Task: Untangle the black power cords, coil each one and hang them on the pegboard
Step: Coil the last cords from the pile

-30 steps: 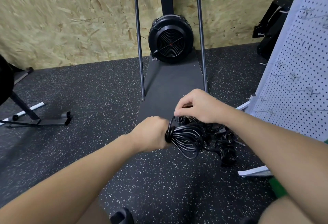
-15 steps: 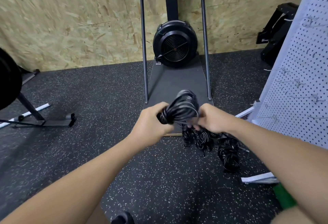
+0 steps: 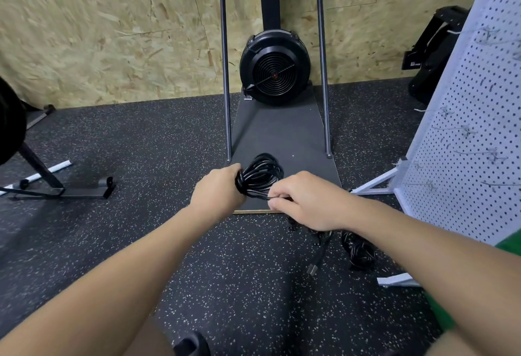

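Above the speckled floor [image 3: 112, 243], one coiled cord [image 3: 260, 173] gripped at its neck by left hand [image 3: 218, 193], tail end pinched by right hand [image 3: 303, 200]. Not yet hung on pegboard [image 3: 465, 130]; hooks bare. More cords [image 3: 358, 251] heaped below, probably still waiting.

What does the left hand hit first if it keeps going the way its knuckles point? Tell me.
Probably the grey base mat of the fan machine; the left hand, gripping the coiled cord, aims forward there, though depth is unclear.
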A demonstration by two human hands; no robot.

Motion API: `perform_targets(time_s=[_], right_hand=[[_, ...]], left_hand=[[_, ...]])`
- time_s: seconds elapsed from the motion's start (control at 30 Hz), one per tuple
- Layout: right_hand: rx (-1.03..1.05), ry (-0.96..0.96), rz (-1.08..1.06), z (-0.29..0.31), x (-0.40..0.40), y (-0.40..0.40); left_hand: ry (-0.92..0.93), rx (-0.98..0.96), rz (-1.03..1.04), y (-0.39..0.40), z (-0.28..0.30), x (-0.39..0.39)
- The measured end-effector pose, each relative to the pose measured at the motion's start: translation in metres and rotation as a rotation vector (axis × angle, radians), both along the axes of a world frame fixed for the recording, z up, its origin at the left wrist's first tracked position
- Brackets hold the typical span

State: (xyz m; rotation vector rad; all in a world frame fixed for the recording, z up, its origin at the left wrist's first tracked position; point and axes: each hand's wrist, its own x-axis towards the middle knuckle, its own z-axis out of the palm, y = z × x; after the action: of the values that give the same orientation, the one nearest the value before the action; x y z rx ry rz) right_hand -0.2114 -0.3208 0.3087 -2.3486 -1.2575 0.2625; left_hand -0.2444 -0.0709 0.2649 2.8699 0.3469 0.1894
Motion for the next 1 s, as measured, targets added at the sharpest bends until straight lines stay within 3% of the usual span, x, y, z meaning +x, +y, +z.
perform_targets(time_s=[0.13,0.33,0.5,0.63,0.8,1.0], right_hand=[[0.025,-0.036,-0.014,0.006,0.007,0.001],[0.024,-0.133,-0.112,0.002,0.026,-0.003],[0.153,-0.009,-0.094,-0.006,0.045,-0.015],[0.245,0.17,-0.171,-0.011,0.06,-0.027],[0.259,0.385,-0.162,-0.016,0.063,-0.031],[0.171,0.588,-0.153,-0.029,0.061,-0.036]], left_hand=[[0.137,0.175,-0.103,-0.009,-0.012,-0.011],[0.214,0.198,-0.308,-0.026,-0.016,-0.025],[0.128,0.046,-0.59,-0.045,0.003,-0.038],[0.027,-0.104,-0.693,-0.045,0.014,-0.041],[-0.101,-0.179,-0.668,-0.04,0.018,-0.038],[-0.171,-0.382,-0.419,-0.026,0.009,-0.033]])
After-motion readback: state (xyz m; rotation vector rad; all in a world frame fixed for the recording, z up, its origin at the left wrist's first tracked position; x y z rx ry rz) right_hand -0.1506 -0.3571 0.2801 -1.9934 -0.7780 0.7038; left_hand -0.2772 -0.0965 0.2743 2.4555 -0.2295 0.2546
